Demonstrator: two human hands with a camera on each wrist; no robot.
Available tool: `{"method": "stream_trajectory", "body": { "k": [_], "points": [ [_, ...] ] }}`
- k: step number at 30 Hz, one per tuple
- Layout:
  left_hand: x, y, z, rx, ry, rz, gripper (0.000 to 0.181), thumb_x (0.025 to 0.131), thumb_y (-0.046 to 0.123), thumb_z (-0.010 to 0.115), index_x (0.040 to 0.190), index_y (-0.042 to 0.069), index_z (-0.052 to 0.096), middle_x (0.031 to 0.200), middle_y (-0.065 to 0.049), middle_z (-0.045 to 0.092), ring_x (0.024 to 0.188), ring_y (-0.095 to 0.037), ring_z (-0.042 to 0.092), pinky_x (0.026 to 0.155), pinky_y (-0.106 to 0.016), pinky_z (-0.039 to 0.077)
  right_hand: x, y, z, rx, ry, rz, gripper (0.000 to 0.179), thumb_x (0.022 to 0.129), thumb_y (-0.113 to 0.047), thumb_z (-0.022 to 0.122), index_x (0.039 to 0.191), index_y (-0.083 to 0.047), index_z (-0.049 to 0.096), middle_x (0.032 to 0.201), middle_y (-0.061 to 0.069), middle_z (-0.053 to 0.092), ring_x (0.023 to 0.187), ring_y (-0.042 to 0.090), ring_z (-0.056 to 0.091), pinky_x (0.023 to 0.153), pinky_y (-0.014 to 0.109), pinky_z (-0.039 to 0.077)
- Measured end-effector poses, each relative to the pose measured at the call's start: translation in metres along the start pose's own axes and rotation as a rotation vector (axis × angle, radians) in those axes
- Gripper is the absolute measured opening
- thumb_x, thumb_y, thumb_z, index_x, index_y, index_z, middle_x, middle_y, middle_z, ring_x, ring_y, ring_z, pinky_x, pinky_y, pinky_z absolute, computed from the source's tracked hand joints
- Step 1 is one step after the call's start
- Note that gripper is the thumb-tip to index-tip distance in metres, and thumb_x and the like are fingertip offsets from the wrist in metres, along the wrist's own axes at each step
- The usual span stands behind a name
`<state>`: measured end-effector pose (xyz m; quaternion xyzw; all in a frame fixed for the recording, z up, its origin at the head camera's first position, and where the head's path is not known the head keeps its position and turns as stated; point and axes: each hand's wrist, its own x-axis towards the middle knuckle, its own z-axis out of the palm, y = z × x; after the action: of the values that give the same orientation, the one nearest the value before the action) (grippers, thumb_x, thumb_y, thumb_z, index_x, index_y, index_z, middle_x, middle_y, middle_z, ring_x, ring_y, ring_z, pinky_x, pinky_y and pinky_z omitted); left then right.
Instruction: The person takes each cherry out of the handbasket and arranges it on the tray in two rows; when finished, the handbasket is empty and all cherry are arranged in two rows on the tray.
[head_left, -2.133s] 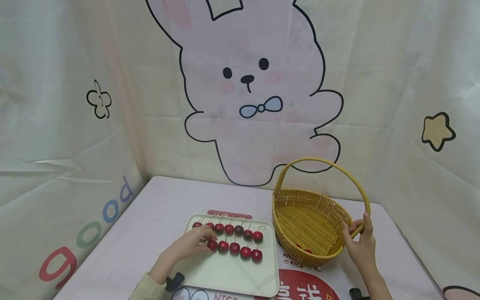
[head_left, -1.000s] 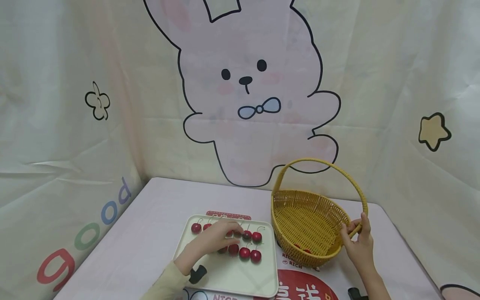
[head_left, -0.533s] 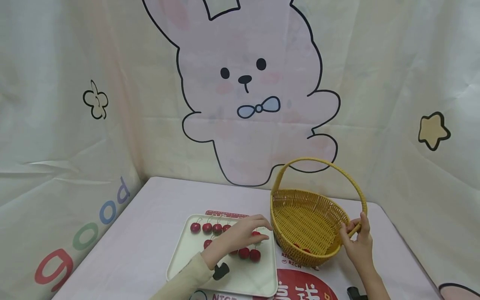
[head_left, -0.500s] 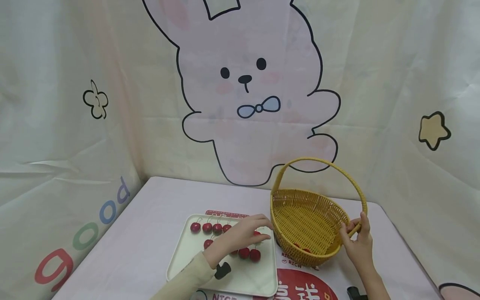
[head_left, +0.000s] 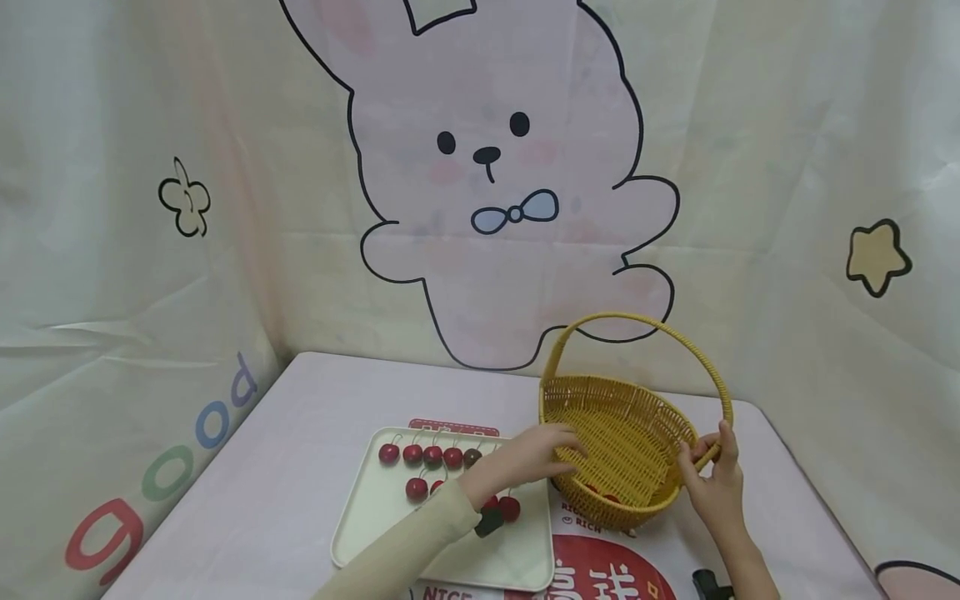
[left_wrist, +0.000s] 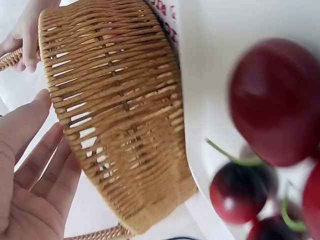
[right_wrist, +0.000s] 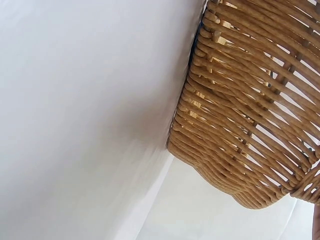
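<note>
My left hand (head_left: 536,454) reaches over the near-left rim of a yellow woven basket (head_left: 651,410), fingers loosely bent. In the left wrist view its thumb (left_wrist: 35,117) is right at the rim and the other fingers pass behind it; no cherry shows between them. My right hand (head_left: 716,483) grips the foot of the basket's arched handle (head_left: 697,350) on the right side. A few red cherries (head_left: 611,498) show low inside the basket, mostly hidden by its near wall. Cherries with stems (head_left: 416,489) lie in two rows on a cream tray (head_left: 375,517), partly covered by my left arm.
Tray and basket stand close together on a white-covered table (head_left: 337,392). Under them lies a printed sheet with a red round patch (head_left: 600,567). A fabric backdrop with a drawn rabbit (head_left: 495,283) hangs behind. Dark bands (head_left: 489,522) sit on the wrists.
My left hand has moved from the left end of the tray's front row rightward, across the cherries, to the basket. The right hand keeps its grip and the basket stays in place.
</note>
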<state>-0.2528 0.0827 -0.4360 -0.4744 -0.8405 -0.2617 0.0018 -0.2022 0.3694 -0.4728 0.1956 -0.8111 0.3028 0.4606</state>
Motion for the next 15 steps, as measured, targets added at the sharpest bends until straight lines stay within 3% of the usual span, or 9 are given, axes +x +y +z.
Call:
{"method": "stream_trajectory", "body": {
  "k": [5, 15],
  "points": [
    [0.02, 0.001, 0.005, -0.044, -0.082, -0.007, 0.026, 0.083, 0.019, 0.069, 0.109, 0.014, 0.066, 0.109, 0.006, 0.063, 0.1, -0.006, 0.059, 0.082, -0.01, 0.044, 0.001, 0.0, 0.0, 0.004, 0.011, -0.013, 0.059, 0.095, -0.029, 0.044, 0.138, -0.003, 0.014, 0.083, 0.003, 0.036, 0.078, -0.002, 0.032, 0.069, 0.006, 0.029],
    [0.047, 0.002, 0.01, -0.089, -0.364, -0.065, 0.025, 0.081, 0.009, 0.07, 0.106, 0.012, 0.069, 0.101, 0.004, 0.067, 0.089, -0.004, 0.061, 0.07, -0.009, 0.045, 0.0, 0.0, 0.001, 0.022, 0.016, -0.017, 0.059, 0.094, -0.028, 0.044, 0.138, -0.003, 0.014, 0.082, 0.003, 0.036, 0.077, -0.001, 0.033, 0.069, 0.006, 0.03]
  ]
}}
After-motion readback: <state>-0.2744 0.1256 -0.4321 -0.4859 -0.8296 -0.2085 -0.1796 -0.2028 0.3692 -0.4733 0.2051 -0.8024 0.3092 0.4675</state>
